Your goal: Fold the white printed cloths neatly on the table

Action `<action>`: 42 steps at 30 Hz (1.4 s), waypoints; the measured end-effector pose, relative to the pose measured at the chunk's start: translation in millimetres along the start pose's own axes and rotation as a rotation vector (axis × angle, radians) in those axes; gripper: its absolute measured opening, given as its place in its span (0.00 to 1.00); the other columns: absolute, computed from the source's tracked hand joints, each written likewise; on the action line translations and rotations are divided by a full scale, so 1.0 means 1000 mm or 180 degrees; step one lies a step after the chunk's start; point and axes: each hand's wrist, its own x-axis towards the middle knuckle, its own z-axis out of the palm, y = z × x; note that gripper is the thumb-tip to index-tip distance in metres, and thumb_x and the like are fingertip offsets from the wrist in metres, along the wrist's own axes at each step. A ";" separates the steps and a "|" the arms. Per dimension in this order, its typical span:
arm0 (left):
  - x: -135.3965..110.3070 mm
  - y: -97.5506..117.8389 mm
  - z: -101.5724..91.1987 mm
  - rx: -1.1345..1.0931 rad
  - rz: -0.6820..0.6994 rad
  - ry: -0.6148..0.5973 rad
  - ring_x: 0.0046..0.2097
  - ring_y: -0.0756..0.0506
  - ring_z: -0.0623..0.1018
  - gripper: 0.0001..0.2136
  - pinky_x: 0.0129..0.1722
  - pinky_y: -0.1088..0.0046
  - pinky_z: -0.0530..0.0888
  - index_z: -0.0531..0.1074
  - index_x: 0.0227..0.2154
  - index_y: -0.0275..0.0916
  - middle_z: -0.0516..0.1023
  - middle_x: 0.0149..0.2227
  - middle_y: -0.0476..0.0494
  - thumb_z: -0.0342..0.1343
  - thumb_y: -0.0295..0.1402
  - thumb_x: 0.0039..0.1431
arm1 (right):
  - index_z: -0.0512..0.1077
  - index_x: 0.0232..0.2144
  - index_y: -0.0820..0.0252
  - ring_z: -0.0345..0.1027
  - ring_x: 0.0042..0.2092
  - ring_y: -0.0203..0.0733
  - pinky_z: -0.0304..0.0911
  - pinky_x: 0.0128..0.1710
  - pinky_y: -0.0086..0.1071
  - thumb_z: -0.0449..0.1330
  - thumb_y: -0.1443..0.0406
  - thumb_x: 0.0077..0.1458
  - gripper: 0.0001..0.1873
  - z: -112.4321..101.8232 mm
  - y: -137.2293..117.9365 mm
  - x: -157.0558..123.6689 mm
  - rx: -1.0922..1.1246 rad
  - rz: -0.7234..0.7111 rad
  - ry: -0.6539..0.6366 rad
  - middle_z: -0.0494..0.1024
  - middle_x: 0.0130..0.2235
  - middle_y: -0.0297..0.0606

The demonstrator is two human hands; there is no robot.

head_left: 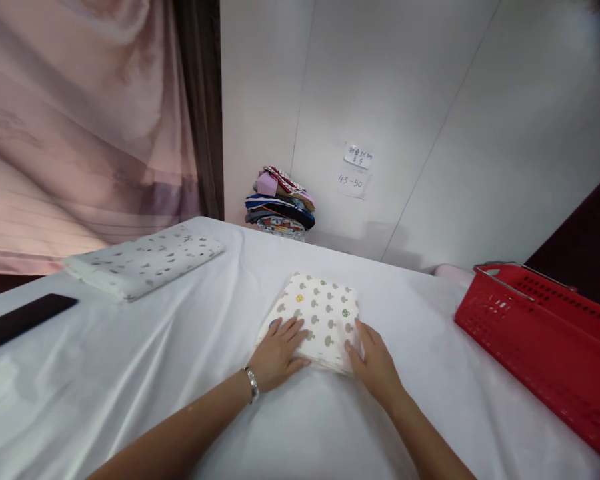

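A folded white cloth [325,313] printed with grey mushroom shapes and a few yellow and green figures lies in front of me on the white-covered table [220,413]. My left hand [277,353] rests on its near left part, fingers spread and lying flat. Beside the cloth's right edge is my right hand [375,360], its fingers stretched out and touching that edge, thumb on the near right corner. A silver bracelet [252,385] circles my left wrist. Part of the cloth is covered by my fingers.
A larger folded white fabric [147,260] with dark marks lies at the left. Nearer is a black phone-like slab [25,320]. A red basket [540,340] with metal handles stands at the right. Several folded textiles [281,203] are stacked beyond the table's far edge, by the wall.
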 end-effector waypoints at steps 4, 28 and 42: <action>-0.009 0.001 -0.002 0.0126 0.0097 -0.0042 0.62 0.40 0.55 0.27 0.59 0.51 0.53 0.53 0.59 0.40 0.57 0.61 0.40 0.48 0.43 0.58 | 0.56 0.58 0.58 0.49 0.60 0.48 0.47 0.58 0.47 0.52 0.65 0.52 0.29 0.013 -0.012 -0.012 -0.0432 -0.1068 -0.0570 0.59 0.59 0.43; -0.012 -0.007 -0.014 0.0072 -0.0231 -0.0268 0.60 0.45 0.58 0.32 0.58 0.59 0.58 0.61 0.55 0.42 0.61 0.59 0.46 0.41 0.14 0.45 | 0.58 0.56 0.61 0.57 0.55 0.49 0.56 0.53 0.46 0.43 0.79 0.52 0.30 0.028 -0.014 -0.010 -0.1177 -0.1366 -0.0417 0.66 0.53 0.48; 0.015 0.049 -0.002 -0.0118 0.0121 -0.0276 0.61 0.42 0.55 0.29 0.59 0.53 0.49 0.56 0.57 0.42 0.57 0.60 0.42 0.44 0.20 0.49 | 0.57 0.57 0.53 0.48 0.61 0.46 0.51 0.58 0.44 0.54 0.69 0.48 0.33 0.004 0.003 -0.006 0.1019 -0.0051 -0.0475 0.57 0.60 0.37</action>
